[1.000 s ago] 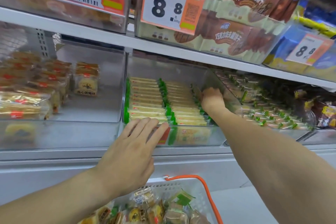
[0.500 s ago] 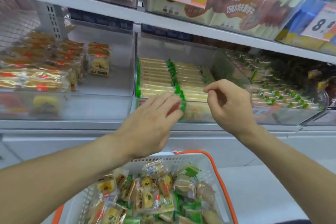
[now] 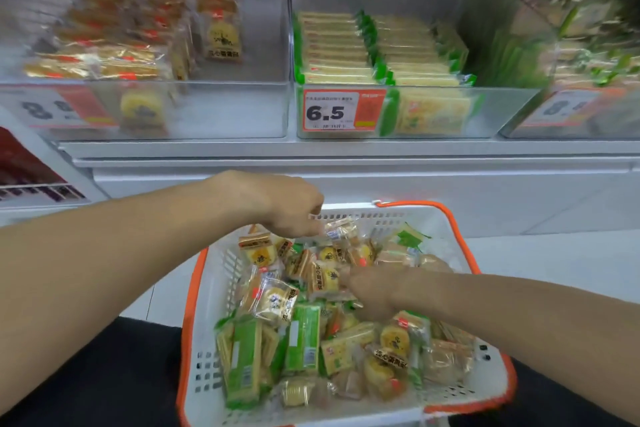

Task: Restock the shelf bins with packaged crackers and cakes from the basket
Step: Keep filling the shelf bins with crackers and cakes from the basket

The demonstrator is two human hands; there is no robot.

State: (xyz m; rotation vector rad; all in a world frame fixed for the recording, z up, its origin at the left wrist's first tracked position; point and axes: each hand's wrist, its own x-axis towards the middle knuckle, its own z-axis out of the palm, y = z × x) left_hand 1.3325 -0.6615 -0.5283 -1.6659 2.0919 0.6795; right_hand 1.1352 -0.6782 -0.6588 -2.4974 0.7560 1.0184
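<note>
A white basket with an orange rim sits in front of me, filled with several packets: green cracker packs and round yellow cakes in clear wrap. My left hand hangs over the basket's far end, its fingers curled down among the packets. Over the middle of the basket, my right hand has its fingertips against a yellow cake packet. Blur hides whether either hand holds anything. Above, the middle shelf bin holds rows of green-edged crackers, and the left bin holds cakes.
A price tag reading 6.5 is stuck on the middle bin's front. Another clear bin with green-wrapped packets stands at the right. Between the bins and the basket runs a white shelf ledge. A pale floor lies right of the basket.
Both hands have come down from the middle cracker bin into the basket. The view has tilted down, so the upper shelf is out of sight.
</note>
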